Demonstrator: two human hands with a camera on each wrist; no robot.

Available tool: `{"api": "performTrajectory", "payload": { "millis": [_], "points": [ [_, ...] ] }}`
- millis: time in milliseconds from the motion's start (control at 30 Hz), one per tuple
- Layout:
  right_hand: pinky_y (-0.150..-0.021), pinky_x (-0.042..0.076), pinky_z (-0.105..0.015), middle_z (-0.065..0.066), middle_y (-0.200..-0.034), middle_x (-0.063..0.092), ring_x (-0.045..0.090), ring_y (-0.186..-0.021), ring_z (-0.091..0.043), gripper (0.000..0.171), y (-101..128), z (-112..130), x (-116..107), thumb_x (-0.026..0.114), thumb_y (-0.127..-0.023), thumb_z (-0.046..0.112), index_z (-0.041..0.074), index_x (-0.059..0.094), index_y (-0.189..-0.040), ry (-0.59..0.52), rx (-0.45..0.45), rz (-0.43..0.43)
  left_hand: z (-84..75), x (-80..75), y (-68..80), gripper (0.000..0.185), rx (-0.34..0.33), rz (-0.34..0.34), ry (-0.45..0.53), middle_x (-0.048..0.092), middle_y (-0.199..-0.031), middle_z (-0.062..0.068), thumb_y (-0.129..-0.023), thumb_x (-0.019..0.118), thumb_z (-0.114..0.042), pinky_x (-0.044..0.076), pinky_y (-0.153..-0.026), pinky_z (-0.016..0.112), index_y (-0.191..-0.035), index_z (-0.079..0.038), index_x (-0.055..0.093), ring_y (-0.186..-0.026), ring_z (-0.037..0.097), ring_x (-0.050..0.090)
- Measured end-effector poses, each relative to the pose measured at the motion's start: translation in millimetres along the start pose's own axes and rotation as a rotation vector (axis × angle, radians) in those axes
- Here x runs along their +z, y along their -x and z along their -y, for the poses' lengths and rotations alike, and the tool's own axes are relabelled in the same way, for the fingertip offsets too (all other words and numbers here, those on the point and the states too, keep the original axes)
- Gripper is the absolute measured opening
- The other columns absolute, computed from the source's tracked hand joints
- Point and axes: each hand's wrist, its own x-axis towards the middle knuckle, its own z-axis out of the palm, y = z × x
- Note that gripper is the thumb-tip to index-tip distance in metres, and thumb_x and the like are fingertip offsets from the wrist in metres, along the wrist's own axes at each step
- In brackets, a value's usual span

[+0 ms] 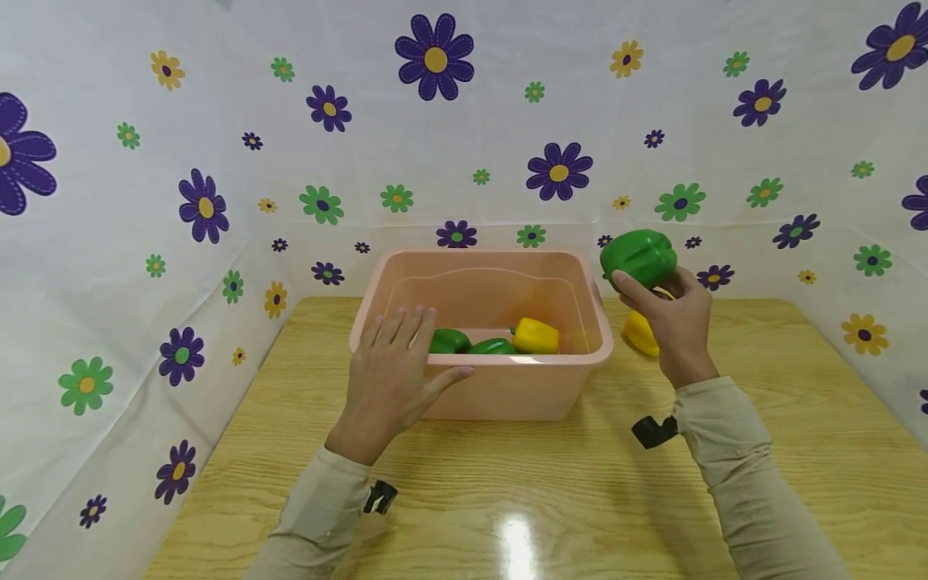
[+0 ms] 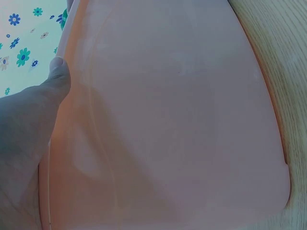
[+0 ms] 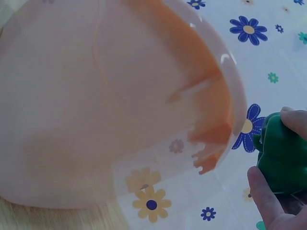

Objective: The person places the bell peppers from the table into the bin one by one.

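The right hand (image 1: 674,322) holds a green pepper (image 1: 640,256) in its fingertips, lifted above the table just outside the right wall of the pink tub (image 1: 406,266). The left hand (image 1: 395,366) lies with fingers straight and spread over the tub's near-left rim, its thumb (image 2: 58,72) flat against the outer wall. It steadies the tub and holds nothing. Two green peppers (image 1: 464,342) and a yellow pepper (image 1: 536,336) lie inside; another yellow pepper (image 1: 641,332) sits on the wooden table (image 1: 507,483) just behind the right hand, half hidden.

Risks, as judged from this view — the grip is a fingertip one on a smooth, rounded pepper, so it could slip and drop outside the tub. Carried low, the pepper could strike the right rim (image 3: 235,96) and nudge the tub — the flat left hand may not stop that. The right wrist could also knock the hidden yellow pepper and send it rolling.
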Motion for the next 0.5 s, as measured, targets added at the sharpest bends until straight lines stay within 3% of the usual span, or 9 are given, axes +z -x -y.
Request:
{"api": "performTrajectory", "payload": {
  "millis": [333,500],
  "points": [
    [-0.088,0.055,-0.020,-0.012,-0.130,0.059,0.061,-0.111,-0.026,0.066,5.4,8.7,7.7,0.084,-0.086,0.026,0.005,0.052,-0.140,0.079,-0.003,0.031,0.0,-0.3,0.2,0.095,0.005,-0.009,-0.004,0.051,-0.150,0.018,-0.090,0.055,-0.074,0.029,-0.118,0.056,-0.151,-0.002,0.046,-0.140,0.038,0.045],
    [-0.088,0.056,-0.021,-0.012,-0.132,0.058,0.061,-0.113,-0.027,0.067,7.5,10.9,12.2,0.084,-0.086,0.024,0.006,0.050,-0.141,0.063,0.003,0.048,0.5,-0.2,0.6,0.095,0.005,-0.010,-0.002,0.051,-0.149,0.018,-0.090,0.051,-0.076,0.029,-0.118,0.056,-0.151,-0.003,0.046,-0.140,0.038,0.045]
  ]
}}
